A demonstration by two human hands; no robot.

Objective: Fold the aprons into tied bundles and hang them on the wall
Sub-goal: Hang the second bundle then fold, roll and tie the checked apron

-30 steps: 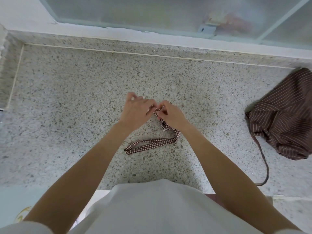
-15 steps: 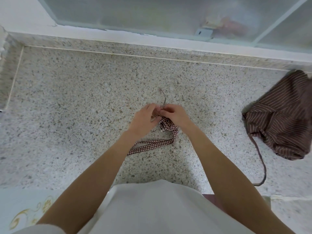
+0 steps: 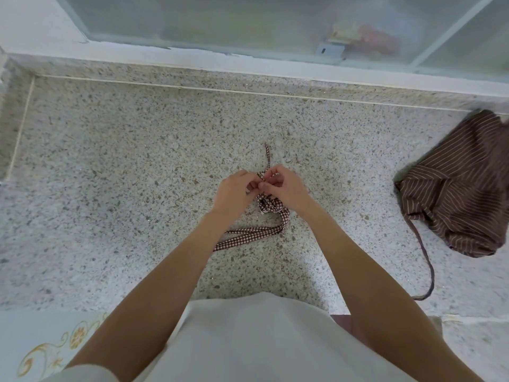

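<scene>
i am standing at the speckled grey stone counter [image 3: 124,166]; a crumpled brown pinstriped cloth apron [image 3: 457,186] is lying at its right end. my left hand [image 3: 234,193] and right hand [image 3: 287,190] are pinching the limp red-and-white checked fabric strap [image 3: 252,234] mid-counter; it looks light and floppy, best gripped beside the knot.

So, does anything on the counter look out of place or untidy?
Only the brown striped apron: it lies crumpled at the counter's right end, one strap trailing toward the front edge. Nothing looks spilled or damaged.
</scene>
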